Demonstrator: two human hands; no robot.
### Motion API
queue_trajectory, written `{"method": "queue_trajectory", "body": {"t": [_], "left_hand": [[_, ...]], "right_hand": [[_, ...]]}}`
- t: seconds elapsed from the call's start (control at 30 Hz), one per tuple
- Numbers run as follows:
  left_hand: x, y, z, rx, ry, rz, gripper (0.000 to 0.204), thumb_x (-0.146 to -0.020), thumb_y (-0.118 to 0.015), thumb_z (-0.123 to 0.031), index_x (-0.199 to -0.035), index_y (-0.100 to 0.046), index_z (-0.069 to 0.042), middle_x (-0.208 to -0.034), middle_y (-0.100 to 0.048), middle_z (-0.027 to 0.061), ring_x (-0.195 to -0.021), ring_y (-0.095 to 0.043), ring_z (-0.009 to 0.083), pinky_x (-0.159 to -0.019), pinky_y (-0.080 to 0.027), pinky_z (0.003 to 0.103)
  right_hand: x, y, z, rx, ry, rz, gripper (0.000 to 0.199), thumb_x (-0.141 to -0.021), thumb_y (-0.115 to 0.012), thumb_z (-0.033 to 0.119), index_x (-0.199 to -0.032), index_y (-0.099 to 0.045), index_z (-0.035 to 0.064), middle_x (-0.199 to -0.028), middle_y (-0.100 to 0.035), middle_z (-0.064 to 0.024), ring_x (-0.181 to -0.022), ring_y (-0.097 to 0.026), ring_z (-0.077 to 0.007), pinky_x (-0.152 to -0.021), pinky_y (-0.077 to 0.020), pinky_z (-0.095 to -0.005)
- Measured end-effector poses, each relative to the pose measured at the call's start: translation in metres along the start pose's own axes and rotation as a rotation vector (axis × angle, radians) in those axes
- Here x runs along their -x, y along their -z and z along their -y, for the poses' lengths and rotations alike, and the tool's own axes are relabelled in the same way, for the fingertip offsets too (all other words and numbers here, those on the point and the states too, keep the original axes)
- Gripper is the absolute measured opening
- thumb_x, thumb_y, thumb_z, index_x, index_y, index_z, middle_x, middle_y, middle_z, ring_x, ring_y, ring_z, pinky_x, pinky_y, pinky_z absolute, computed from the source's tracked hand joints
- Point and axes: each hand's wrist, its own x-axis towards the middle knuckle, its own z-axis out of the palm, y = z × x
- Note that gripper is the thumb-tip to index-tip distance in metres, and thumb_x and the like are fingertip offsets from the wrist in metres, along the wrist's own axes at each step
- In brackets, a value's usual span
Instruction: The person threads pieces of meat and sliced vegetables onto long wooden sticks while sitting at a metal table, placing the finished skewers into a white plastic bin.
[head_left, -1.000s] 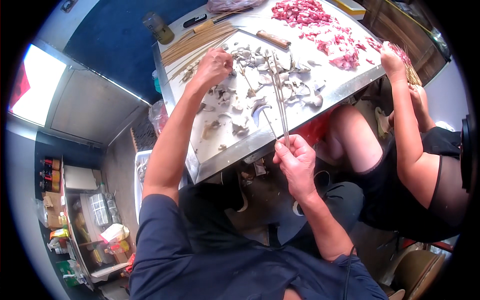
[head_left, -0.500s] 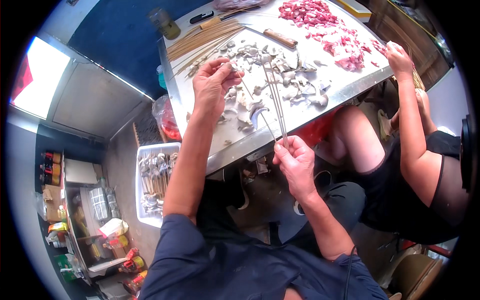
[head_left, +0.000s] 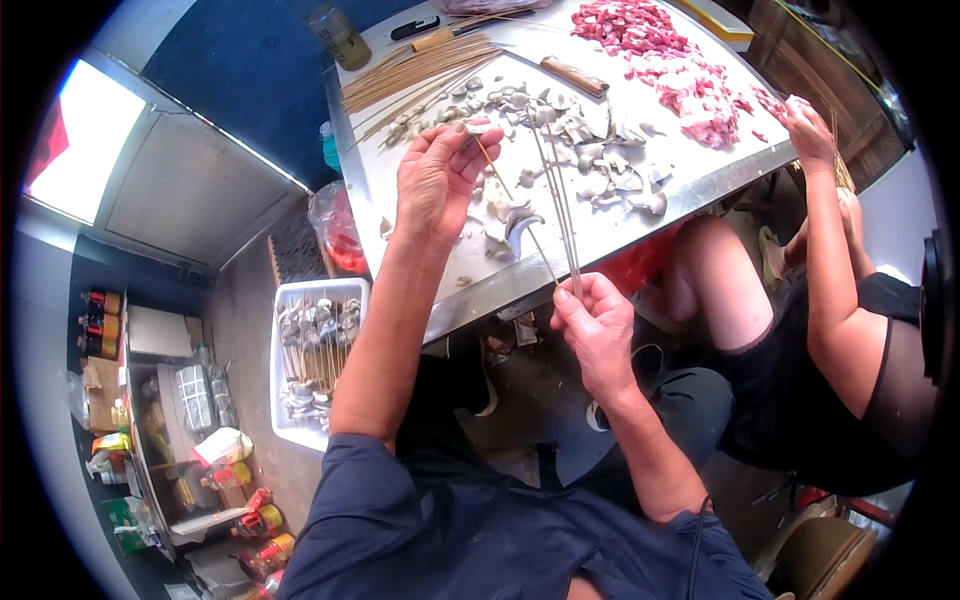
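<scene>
My right hand [head_left: 598,325], near the table's front edge, is closed round several thin bamboo skewers [head_left: 562,210] that fan up and away. One of them, leaning left, carries grey-white mushroom pieces [head_left: 520,225] partway along. The tip end of that skewer [head_left: 493,165] reaches my left hand [head_left: 440,178], raised over the table's left side. Between its thumb and fingers is a pale mushroom piece [head_left: 478,127], touching or very close to the tip; whether it is pierced I cannot tell. Loose mushroom pieces [head_left: 590,160] lie spread beyond my hands.
On the metal-edged table [head_left: 440,312] lie a skewer pile [head_left: 415,75], a wooden-handled tool [head_left: 575,76] and diced raw meat [head_left: 690,85]. A white tray [head_left: 280,400] of filled skewers stands low left. At right sits another person, whose hand [head_left: 810,130] is near the meat.
My left hand has tilted, and the mushroom piece in its fingers shows more plainly by the skewer's tip. The right hand stays nearly still. The whole view has shifted slightly.
</scene>
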Motion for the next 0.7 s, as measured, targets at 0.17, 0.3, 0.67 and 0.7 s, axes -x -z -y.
{"method": "queue_trajectory", "body": {"t": [0.17,0.3,0.67,0.7], "left_hand": [[0.003,-0.003,0.004,-0.005,-0.035,0.007,0.003,-0.091,-0.056,-0.001,-0.094,-0.055,0.000,-0.105,-0.064,0.0220,-0.098,-0.066,0.0332,-0.087,-0.057,0.040],[0.006,-0.002,0.008,-0.021,-0.031,0.025,0.004,-0.091,-0.058,-0.003,-0.092,-0.054,-0.001,-0.105,-0.064,0.0222,-0.096,-0.067,0.0341,-0.086,-0.057,0.040],[0.027,-0.016,0.028,-0.329,0.073,0.293,0.004,-0.086,-0.063,-0.001,-0.082,-0.062,-0.003,-0.097,-0.069,0.0172,-0.090,-0.065,0.0176,-0.084,-0.049,0.030],[0.029,-0.023,0.029,-0.319,0.105,0.330,0.004,-0.086,-0.063,-0.002,-0.083,-0.062,-0.004,-0.097,-0.069,0.0164,-0.089,-0.064,0.0160,-0.083,-0.049,0.029]], "right_hand": [[0.000,0.001,0.000,-0.006,0.000,0.002,0.005,-0.091,-0.060,0.006,-0.088,-0.058,0.0029,-0.069,-0.058,0.0027,-0.060,-0.053,-0.0030,-0.054,-0.0397,-0.0172],[0.000,0.001,-0.001,-0.014,0.004,0.000,0.006,-0.092,-0.061,0.007,-0.088,-0.058,0.0030,-0.069,-0.057,0.0030,-0.060,-0.052,-0.0027,-0.054,-0.0393,-0.0168],[-0.002,0.005,0.001,-0.038,0.083,-0.061,0.004,-0.093,-0.059,0.006,-0.089,-0.058,0.0038,-0.067,-0.055,0.0035,-0.057,-0.049,-0.0023,-0.052,-0.0377,-0.0167],[-0.002,0.007,0.003,-0.045,0.089,-0.079,0.004,-0.093,-0.059,0.006,-0.089,-0.057,0.0039,-0.067,-0.055,0.0033,-0.056,-0.048,-0.0021,-0.051,-0.0362,-0.0166]]}}
